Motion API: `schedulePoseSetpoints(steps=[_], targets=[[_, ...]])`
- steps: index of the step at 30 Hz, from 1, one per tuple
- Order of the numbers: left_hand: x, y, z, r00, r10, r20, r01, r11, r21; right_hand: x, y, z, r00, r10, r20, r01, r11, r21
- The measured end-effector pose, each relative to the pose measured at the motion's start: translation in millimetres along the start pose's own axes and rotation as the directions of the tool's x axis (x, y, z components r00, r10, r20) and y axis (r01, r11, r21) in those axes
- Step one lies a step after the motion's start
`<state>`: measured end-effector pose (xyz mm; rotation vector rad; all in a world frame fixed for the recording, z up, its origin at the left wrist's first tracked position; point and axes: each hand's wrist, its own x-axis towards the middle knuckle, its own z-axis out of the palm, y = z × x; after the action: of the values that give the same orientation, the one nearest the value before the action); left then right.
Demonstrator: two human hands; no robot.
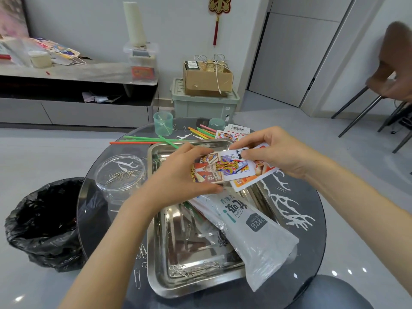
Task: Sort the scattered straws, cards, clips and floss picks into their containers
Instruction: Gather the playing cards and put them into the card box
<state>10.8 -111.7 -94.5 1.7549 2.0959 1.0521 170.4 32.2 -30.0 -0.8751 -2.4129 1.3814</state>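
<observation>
Fanning colourful face cards between both hands.

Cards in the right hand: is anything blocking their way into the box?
Nothing visible. The right hand pinches the cards right against the end of the box gripped by the left hand, above the tray. The box opening itself is hidden.

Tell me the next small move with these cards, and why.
Probably push the cards pinched in the right hand into the box gripped by the left hand: their ends overlap the box, but most of each sticks out.
</observation>
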Motion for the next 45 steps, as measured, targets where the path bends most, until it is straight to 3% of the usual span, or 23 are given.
schedulePoseSetpoints(steps=[6, 9, 12, 21, 28, 35, 40, 43, 45], targets=[[-2, -2, -1, 0.997, 0.007, -0.082, -0.010, 0.999, -0.032, 7, 4, 26, 0.964, -0.080, -0.253, 0.084, 0.996, 0.004], [-3, -1, -5, 0.998, 0.001, -0.068, -0.008, 0.994, -0.106, 9, 5, 26, 0.959, -0.001, -0.283, 0.047, 0.987, 0.156], [-1, -2, -6, 0.997, -0.012, -0.072, 0.003, 0.991, -0.130, 8, 5, 24, 0.954, -0.001, -0.301, 0.064, 0.978, 0.198], [-6, 0, -6, 1.000, 0.021, 0.017, -0.019, 0.991, -0.131, 2, 7, 23, 0.999, -0.043, 0.007, 0.042, 0.990, 0.134], [-2, -3, -5, 1.000, 0.004, -0.023, -0.008, 0.985, -0.170, -3, 2, 8, 0.996, -0.027, -0.085, 0.038, 0.990, 0.133], [-3, -8, -3, 0.998, -0.006, -0.068, -0.002, 0.993, -0.116, -14, 0, 12, 0.989, 0.003, 0.149, -0.009, 0.999, 0.044], [-2, -9, 1, 0.999, -0.022, -0.044, 0.016, 0.993, -0.115, -15, 2, 22, 0.939, 0.027, 0.343, -0.080, 0.987, 0.141], [-3, -10, 0, 0.999, -0.026, -0.040, 0.021, 0.993, -0.119, -14, 4, 23, 0.927, 0.042, 0.372, -0.125, 0.972, 0.202], [-3, -9, 0, 0.999, -0.024, -0.041, 0.017, 0.989, -0.144, -13, 4, 21, 0.947, 0.035, 0.319, -0.120, 0.960, 0.251]])
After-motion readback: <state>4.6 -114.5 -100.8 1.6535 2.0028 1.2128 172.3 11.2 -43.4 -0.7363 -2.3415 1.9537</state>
